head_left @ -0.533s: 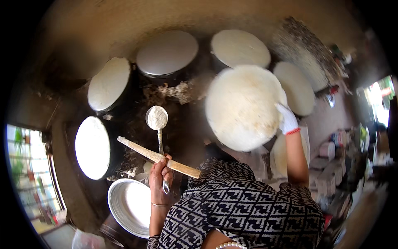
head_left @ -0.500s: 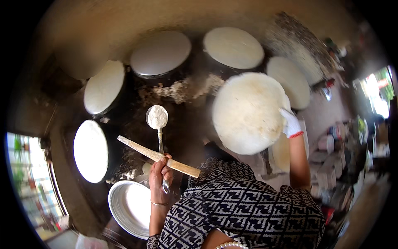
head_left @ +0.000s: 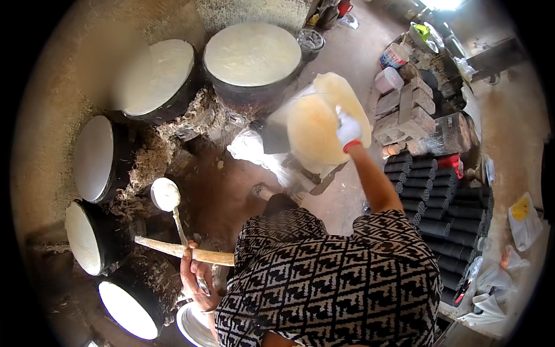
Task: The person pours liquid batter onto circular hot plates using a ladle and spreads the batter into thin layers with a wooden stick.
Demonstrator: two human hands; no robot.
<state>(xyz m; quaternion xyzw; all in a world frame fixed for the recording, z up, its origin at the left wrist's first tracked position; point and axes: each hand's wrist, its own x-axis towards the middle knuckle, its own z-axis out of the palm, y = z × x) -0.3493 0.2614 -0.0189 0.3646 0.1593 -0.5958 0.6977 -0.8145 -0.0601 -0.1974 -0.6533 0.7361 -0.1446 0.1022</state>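
Note:
My left hand (head_left: pixel 196 277), low at centre left, grips a wooden stick (head_left: pixel 156 244) crossed over the handle of a ladle (head_left: pixel 166 194) with white, floury-looking contents in its bowl. My right hand (head_left: pixel 349 127), in a white glove with a red cuff, has its fingers together on a thin pale round sheet (head_left: pixel 312 127). That sheet lies over other pale sheets (head_left: pixel 332 87) on a low support at upper centre right. A white crumpled cloth or bag (head_left: pixel 251 150) sits just left of them. A pale basin (head_left: pixel 195 325) is partly hidden below my left hand.
Dark drums with pale round tops (head_left: pixel 251 55) arc along the left and top. On the right are blocks (head_left: pixel 413 118), tubs (head_left: pixel 393 56), several rows of dark cylinders (head_left: pixel 436 225) and plastic bags (head_left: pixel 523 222). My foot (head_left: pixel 263 192) stands on the floor (head_left: pixel 326 202).
The view has swung toward the right. My right hand has carried the round sheet onto the pale sheets on the support. My left hand still holds the stick and ladle.

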